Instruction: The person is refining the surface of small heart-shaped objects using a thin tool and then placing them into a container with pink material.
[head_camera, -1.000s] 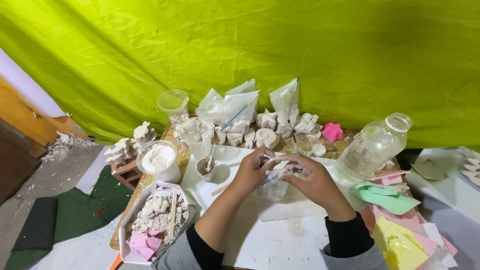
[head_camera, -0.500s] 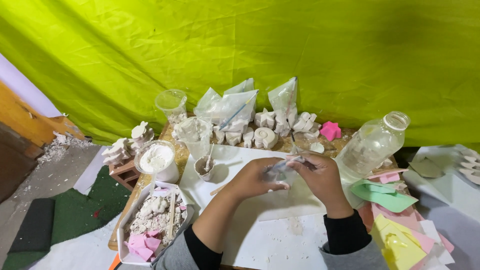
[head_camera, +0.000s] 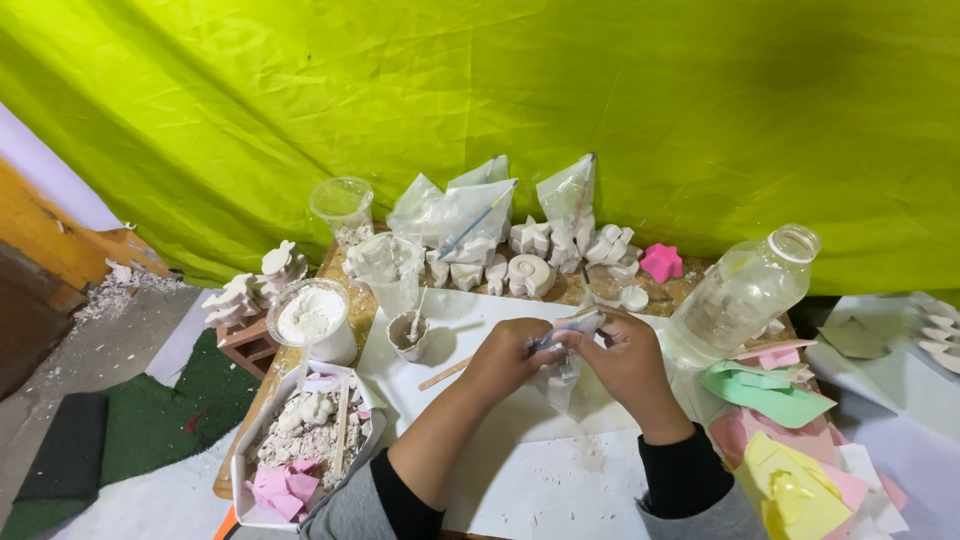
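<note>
Over the middle of the desk (head_camera: 600, 470), both hands meet on a small clear plastic bag (head_camera: 562, 372). The left hand (head_camera: 508, 355) and the right hand (head_camera: 625, 362) have their fingers closed on its upper end, near a bluish strip at the top, and the pouch hangs below. It looks light, limp and slippery, likely to crumple, so the firmer top edge seems the best place to pinch. A small cup (head_camera: 408, 335) stands just left.
</note>
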